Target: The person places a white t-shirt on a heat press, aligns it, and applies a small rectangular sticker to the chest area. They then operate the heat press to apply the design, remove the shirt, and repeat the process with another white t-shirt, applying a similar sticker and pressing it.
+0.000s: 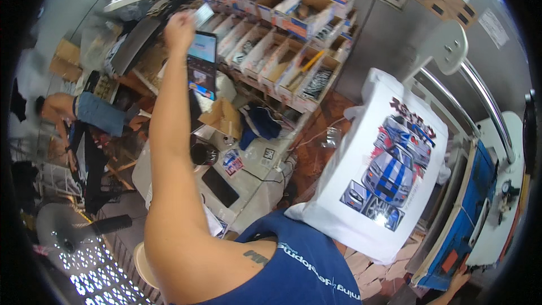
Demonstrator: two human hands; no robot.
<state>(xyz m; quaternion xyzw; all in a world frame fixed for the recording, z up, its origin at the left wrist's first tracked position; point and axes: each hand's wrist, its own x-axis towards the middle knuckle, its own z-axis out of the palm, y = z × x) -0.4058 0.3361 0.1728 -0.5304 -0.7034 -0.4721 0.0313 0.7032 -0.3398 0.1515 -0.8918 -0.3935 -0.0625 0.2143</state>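
My left arm reaches far forward. At its end, my left hand (179,31) is closed on a small pale card-like piece (203,16), blurred, just above an open laptop (202,59). At the lower right, the fingers of my right hand (459,280) lie stretched against the lower end of a blue panel (451,243) on a heat press; that hand is partly cut off by the dark rim. A white T-shirt (333,192) printed with blue-striped cars lies spread over a flat support between me and the press.
Cardboard bins (265,56) of small parts rise in tiers behind the laptop. On the table are a black phone (220,187), a dark mug (204,153), a small carton (223,118) and dark blue cloth (261,124). At left, another person (84,110) bends over; a fan (68,243) stands nearer.
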